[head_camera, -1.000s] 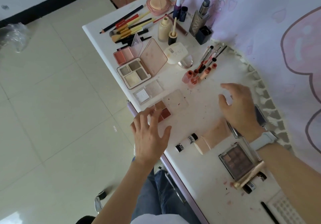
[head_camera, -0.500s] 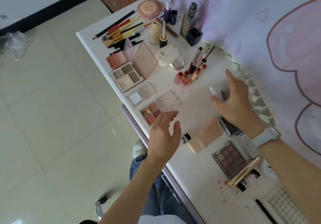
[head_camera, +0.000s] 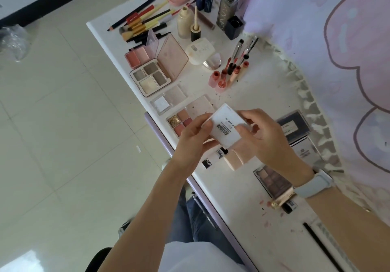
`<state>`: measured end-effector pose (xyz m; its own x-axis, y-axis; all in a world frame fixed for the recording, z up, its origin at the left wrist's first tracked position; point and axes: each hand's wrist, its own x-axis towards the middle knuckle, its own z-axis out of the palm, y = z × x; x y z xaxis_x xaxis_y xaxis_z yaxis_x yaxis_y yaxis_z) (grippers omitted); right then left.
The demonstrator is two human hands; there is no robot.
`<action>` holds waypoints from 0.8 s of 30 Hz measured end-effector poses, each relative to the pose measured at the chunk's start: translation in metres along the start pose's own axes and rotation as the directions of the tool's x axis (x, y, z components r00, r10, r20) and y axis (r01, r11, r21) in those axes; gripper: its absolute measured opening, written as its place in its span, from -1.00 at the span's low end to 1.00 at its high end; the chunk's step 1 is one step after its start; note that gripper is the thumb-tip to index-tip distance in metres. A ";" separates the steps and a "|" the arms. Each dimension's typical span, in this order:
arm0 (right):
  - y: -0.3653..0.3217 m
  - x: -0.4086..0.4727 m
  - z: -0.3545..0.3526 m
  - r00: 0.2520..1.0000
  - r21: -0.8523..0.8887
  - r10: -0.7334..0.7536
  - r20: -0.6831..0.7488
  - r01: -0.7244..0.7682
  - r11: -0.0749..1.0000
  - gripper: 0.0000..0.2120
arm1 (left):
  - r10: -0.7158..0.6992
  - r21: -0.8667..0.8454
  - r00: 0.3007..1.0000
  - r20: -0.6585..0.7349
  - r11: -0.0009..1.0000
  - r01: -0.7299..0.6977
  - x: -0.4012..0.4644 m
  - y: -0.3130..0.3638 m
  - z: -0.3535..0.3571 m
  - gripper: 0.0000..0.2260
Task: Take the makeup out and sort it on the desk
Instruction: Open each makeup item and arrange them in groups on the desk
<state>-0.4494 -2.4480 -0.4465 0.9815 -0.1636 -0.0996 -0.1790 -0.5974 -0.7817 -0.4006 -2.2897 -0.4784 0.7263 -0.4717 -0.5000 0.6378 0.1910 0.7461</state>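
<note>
White table is sitting cluttered with palettes and brushes, and you're gripping a small white square compact case between your left hand and right hand, just above the table's near edge.

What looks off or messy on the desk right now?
Reddish smears stain the desk near the brown palette, around. Dark specks dot the surface by the lip tubes. Both hands hold a white compact; it looks undamaged.
</note>
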 end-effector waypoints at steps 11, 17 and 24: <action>-0.022 -0.004 0.018 0.928 -0.252 -0.366 -0.070 0.339 0.906 -0.84 | -0.091 -0.342 0.988 0.126 0.931 0.129 -0.006 0.007 0.003 -0.48; -0.026 -0.011 0.020 0.937 -0.234 -0.331 0.111 0.349 0.908 -0.76 | -0.123 -0.250 0.989 0.088 0.958 0.141 -0.013 0.008 -0.014 -0.41; -0.028 -0.016 0.024 0.900 -0.357 -0.347 0.264 0.425 0.832 -0.77 | -0.120 -0.222 0.992 0.037 0.967 0.125 -0.022 -0.002 -0.014 -0.45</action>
<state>-0.4584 -2.4092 -0.4377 0.9636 0.2666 0.0190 0.2435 -0.8465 -0.4734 -0.4146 -2.2673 -0.4754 0.6345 -0.5229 -0.5691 0.7645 0.3168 0.5613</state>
